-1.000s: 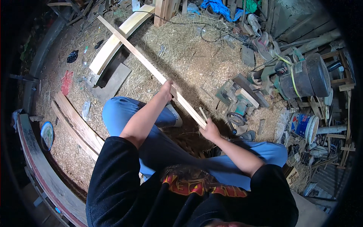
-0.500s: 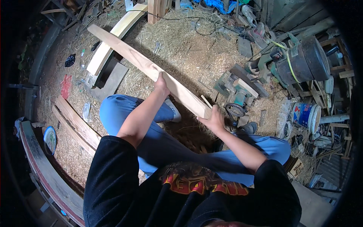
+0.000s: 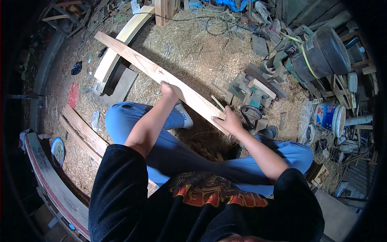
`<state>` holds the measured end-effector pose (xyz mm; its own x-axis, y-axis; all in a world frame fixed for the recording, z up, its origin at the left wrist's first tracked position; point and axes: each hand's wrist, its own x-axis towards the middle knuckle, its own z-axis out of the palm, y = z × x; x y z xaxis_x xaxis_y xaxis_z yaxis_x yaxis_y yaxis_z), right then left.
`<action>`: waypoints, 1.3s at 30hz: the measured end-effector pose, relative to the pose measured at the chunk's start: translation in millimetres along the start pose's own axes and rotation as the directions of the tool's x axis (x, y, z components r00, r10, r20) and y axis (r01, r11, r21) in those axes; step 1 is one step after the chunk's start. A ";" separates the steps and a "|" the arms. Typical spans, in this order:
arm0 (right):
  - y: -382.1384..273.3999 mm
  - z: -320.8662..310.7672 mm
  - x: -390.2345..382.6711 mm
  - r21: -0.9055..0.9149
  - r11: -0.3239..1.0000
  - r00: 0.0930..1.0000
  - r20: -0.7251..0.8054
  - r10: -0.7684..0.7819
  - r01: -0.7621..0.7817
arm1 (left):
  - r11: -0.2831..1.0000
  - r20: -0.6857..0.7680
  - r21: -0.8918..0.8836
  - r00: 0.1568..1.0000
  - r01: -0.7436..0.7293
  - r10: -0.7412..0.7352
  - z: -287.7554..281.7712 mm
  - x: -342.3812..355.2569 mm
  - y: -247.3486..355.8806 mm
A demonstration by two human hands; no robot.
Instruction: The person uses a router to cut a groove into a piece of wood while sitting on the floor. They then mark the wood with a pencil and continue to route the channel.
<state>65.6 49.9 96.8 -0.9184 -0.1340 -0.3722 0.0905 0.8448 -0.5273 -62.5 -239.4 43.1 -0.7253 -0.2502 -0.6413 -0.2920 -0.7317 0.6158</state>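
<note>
A long pale wooden board [image 3: 137, 59] slants across the middle, its broad face turned up and a small dark cross marked on it. My left hand [image 3: 169, 92] is closed on its near edge, around mid-length. Toward the near right end, my right hand [image 3: 230, 121] grips the board, thumb on the face and fingers hidden beneath. A thin, pale, pencil-like stick [image 3: 218, 103] juts up beside the right hand; whether that hand holds it cannot be made out. The board's far end passes over a thick light timber [image 3: 108, 64].
Right of my hands stands a green metal vise-like tool with a handwheel [image 3: 251, 112]. Beyond it are a dark motor-like cylinder [image 3: 320, 56] and a paint bucket [image 3: 330, 119]. Two planks [image 3: 84, 133] lie at the left. Shavings [image 3: 229, 52] cover the floor.
The board has been rolled, so its broad face with the cross now shows where a narrower edge did before. My right hand has shifted its hold, the thumb now on the face.
</note>
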 end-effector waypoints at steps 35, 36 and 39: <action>-28.6 -82.6 -62.9 -0.171 0.929 0.932 -0.103 -0.348 0.328 | 0.996 -0.014 -0.086 0.999 0.034 -0.035 24.2 -63.9 0.4; -27.8 -88.4 -63.4 -0.108 0.957 0.961 -0.047 -0.274 0.268 | 0.993 -0.006 -0.108 0.999 0.044 -0.045 23.5 -63.2 -4.6; -34.2 -105.8 -61.8 -0.034 0.986 0.986 -0.014 -0.163 0.163 | 0.993 0.052 -0.120 0.999 0.013 -0.007 9.8 -59.6 -21.1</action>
<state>78.5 84.1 218.6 -0.9262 -0.2628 -0.2703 -0.0732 0.8287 -0.5549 -19.2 -202.8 72.8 -0.7546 -0.2125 -0.6208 -0.2243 -0.8056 0.5483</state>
